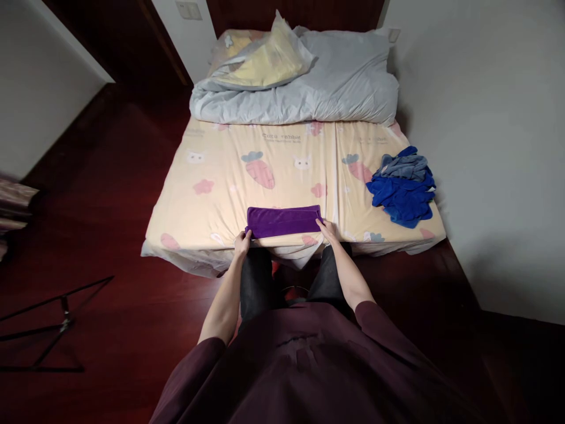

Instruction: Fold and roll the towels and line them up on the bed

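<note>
A purple towel [282, 222], folded into a long flat strip, lies crosswise near the front edge of the bed [212, 200]. My left hand [242, 241] pinches its near left corner. At the right end, my right hand [325, 228] grips the towel's edge between thumb and fingers. Both hands are closed on the cloth, and the strip stretches between them. Beneath it is the yellow sheet printed with carrots and rabbits.
A rumpled pile of blue and grey-blue cloths [404, 188] sits at the bed's right side. Farther back are a grey quilt [344, 76] and a yellow pillow [269, 62] in a translucent cover. A black metal stand [64, 324] is on the floor at left.
</note>
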`<move>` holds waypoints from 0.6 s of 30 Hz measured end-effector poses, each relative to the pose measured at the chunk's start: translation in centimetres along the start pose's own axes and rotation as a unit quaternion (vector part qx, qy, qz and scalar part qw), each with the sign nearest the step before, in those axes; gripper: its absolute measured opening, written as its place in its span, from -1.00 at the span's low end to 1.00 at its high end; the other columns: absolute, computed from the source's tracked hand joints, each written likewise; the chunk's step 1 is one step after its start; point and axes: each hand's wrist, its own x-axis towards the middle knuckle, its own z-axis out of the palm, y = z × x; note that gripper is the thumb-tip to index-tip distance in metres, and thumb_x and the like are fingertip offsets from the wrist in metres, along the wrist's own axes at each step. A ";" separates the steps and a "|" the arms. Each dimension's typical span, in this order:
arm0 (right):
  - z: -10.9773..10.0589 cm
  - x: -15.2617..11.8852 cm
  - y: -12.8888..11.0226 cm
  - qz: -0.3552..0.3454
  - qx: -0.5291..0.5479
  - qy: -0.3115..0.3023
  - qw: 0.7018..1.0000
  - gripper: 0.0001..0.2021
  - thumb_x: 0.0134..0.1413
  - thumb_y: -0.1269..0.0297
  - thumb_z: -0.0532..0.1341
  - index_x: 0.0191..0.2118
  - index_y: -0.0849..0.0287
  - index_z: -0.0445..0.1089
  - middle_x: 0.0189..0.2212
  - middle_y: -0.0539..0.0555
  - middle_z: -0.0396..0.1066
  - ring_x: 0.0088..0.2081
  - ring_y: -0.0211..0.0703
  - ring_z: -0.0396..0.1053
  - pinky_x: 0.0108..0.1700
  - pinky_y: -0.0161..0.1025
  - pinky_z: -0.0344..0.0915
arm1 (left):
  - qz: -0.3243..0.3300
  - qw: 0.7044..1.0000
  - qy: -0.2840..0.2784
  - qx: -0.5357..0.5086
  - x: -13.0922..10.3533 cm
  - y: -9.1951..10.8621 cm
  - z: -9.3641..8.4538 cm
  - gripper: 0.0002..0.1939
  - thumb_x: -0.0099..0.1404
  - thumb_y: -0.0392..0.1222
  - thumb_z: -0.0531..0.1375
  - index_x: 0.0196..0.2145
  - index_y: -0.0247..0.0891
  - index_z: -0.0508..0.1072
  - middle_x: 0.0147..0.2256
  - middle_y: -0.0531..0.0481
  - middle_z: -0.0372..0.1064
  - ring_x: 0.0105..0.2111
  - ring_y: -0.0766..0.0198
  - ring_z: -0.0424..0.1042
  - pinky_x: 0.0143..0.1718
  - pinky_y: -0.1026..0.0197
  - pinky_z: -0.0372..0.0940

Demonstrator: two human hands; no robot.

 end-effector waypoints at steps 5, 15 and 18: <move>-0.6 0.1 -0.8 0.010 0.004 -0.007 1.000 -0.50 0.23 -0.22 0.12 -0.41 0.12 0.48 -0.55 -0.01 0.42 -0.38 -0.12 0.41 -0.37 -0.32 0.22 | -0.006 0.998 0.009 0.054 0.0 1.4 0.1 -0.63 0.37 0.11 0.08 -0.33 -0.25 0.44 -0.35 -0.12 0.47 -0.28 0.09 0.45 -0.23 0.16 0.28; -0.2 -1.8 -0.9 -0.074 0.015 0.117 0.990 -0.66 0.13 0.33 0.17 0.04 0.15 0.42 -0.08 0.18 0.52 -0.01 0.02 0.44 0.08 -0.05 0.37 | 0.113 0.961 0.073 0.240 -3.9 3.7 -1.2 -0.47 0.42 -0.09 0.11 0.28 -0.30 0.27 0.19 -0.43 0.29 0.24 -0.21 0.25 0.17 -0.21 0.22; -0.2 -2.6 -1.4 -0.189 -0.014 0.119 0.975 -0.58 0.16 0.39 0.12 0.14 0.16 0.40 0.11 0.22 0.45 0.17 0.04 0.34 0.25 0.02 0.26 | 0.211 0.932 0.061 0.287 -4.9 3.8 -1.8 -0.41 0.44 -0.14 0.06 0.38 -0.26 0.18 0.34 -0.36 0.14 0.34 -0.16 0.13 0.28 -0.19 0.12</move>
